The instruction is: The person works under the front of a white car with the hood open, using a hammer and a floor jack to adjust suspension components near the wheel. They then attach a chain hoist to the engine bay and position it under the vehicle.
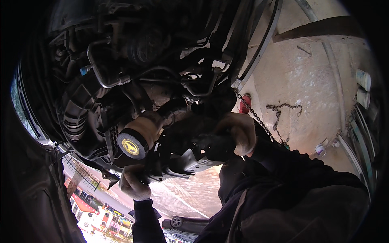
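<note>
Both my hands wear pale work gloves and are at the front of an opened engine bay. My left hand (134, 183) is closed at the lower left edge of a black molded car panel (190, 139); its fingertips are partly hidden. At the panel's right end, my right hand (240, 131) curls over the dark edge, fingers mostly behind it. A bent metal bracket (188, 162) shows along the panel's near side. Just above my left hand is a beige fluid reservoir (146, 128) with a round black cap (130, 146) bearing a yellow emblem.
A ribbed black air hose (75, 117) and a bent metal pipe (95, 67) lie at the left. A chain (259, 118) hangs at the right, with another chain (279, 109) on the concrete floor. A red shoe (245, 104), white cups (363, 81) and a parked car (184, 224) also show.
</note>
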{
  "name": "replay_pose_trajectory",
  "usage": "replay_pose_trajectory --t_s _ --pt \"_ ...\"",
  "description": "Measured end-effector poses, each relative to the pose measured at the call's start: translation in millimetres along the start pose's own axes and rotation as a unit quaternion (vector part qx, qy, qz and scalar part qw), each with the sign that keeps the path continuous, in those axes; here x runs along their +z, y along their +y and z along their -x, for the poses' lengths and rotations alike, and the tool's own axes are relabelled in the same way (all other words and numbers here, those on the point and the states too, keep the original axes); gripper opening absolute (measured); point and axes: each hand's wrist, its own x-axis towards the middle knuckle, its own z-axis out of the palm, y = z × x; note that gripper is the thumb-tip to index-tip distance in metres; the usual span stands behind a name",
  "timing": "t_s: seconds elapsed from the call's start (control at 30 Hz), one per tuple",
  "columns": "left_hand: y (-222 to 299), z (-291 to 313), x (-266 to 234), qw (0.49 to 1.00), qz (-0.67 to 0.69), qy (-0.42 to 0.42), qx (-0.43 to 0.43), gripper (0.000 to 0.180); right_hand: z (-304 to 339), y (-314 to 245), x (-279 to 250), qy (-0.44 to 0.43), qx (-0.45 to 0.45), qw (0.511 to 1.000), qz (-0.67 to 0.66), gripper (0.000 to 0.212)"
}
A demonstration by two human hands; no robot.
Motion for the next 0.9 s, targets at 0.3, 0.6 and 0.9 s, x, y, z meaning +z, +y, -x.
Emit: replay_pose_trajectory --t_s 0.3,0.6,0.9 --pt "8 -2 3 1.0 -0.012 0.0 -0.012 0.052 -3 6 0 -0.004 -0.025 1.0 -0.014 0.022" --pt "10 -1 2 0.999 -0.009 0.003 -0.034 0.052 -12 -2 -4 -0.049 -0.024 0.999 -0.002 0.022" --pt "4 -1 2 1.0 0.004 0.004 -0.009 0.053 -94 25 6 -0.289 0.056 0.955 0.038 0.031"
